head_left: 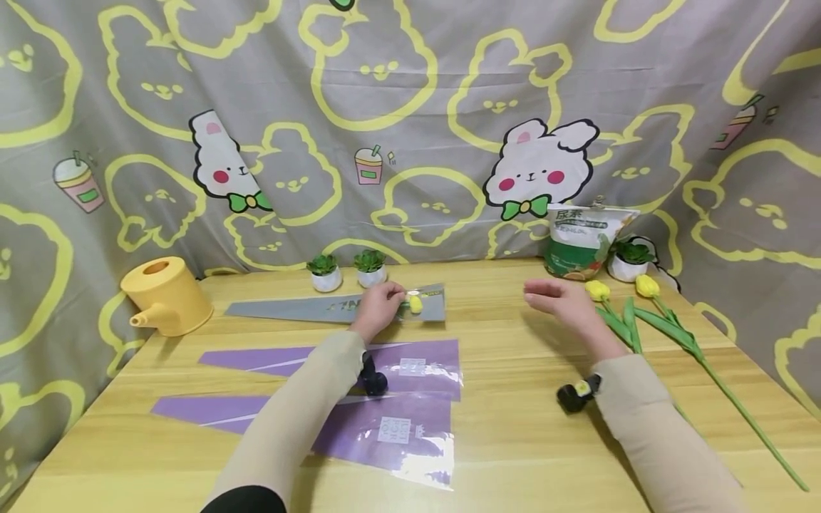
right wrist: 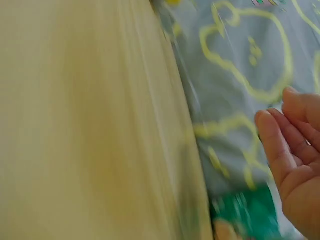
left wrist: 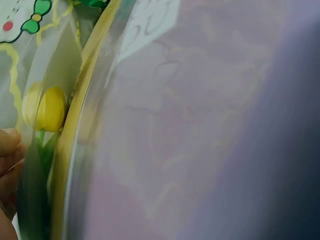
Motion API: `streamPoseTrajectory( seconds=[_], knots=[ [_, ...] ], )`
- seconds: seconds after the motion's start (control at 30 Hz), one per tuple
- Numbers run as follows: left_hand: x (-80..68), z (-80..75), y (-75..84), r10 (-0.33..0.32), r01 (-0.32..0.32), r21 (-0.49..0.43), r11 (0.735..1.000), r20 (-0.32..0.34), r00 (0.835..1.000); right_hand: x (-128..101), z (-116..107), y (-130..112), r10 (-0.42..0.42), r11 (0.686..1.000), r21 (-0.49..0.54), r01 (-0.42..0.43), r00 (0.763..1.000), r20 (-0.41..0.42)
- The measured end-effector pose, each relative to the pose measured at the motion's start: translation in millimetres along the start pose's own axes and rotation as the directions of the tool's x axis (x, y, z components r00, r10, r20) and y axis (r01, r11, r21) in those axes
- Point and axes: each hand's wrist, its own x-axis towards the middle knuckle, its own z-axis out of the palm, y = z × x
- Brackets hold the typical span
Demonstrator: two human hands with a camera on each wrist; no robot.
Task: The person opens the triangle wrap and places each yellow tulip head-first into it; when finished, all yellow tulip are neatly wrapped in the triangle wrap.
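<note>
Around the middle of one worktop point(head_left: 513, 449), three tapered wrappers are laid out: one grey wrapper point(head_left: 314, 309) at 11 o'clock, two purple wrappers point(head_left: 353, 434) between 8 and 9 o'clock. Yellow tulips point(head_left: 415, 305) number three: one at 12 o'clock, two towards 3 o'clock. Potted plants point(head_left: 370, 271) also number three: two at 11 o'clock, one at 2 o'clock. One watering can point(head_left: 173, 299), one bag point(head_left: 580, 246), one curtain point(head_left: 410, 139), two hands point(head_left: 567, 306), two wrist cameras point(head_left: 374, 381).

Long tapering grey plastic sleeve point(head_left: 282, 309) lies just below frame centre, wide end to right. Yellow-budded tulip with green leaf point(head_left: 415, 305) lies near wide end, bud partly behind clear film.
</note>
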Motion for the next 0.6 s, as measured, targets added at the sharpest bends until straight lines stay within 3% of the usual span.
streamPoseTrajectory(
  seconds=[0.07,0.2,0.4,0.5,0.6],
  knots=[
    [0.5,-2.7,2.7,-0.006,0.006,-0.005,1.000,0.004,1.000,-14,-19,4,-0.012,0.993,-0.115,0.011,1.000,-0.008],
    [0.7,-9.6,11.2,-0.021,0.024,-0.051,0.998,0.049,0.999,-41,-52,14,0.012,0.976,-0.216,-0.013,1.000,-0.004],
    [-6.8,-19.6,30.2,0.062,-0.049,-0.120,0.992,0.108,0.992,-76,-93,31,0.040,0.948,-0.317,-0.032,0.999,0.018],
    [-17.7,-21.8,39.1,0.115,-0.092,-0.137,0.986,0.168,0.979,-90,-107,40,0.064,0.933,-0.356,-0.047,0.997,0.034],
    [-33.3,-22.5,46.1,0.178,-0.150,-0.124,0.981,0.261,0.949,-100,-117,47,0.120,0.921,-0.381,-0.084,0.990,0.071]
  ],
)
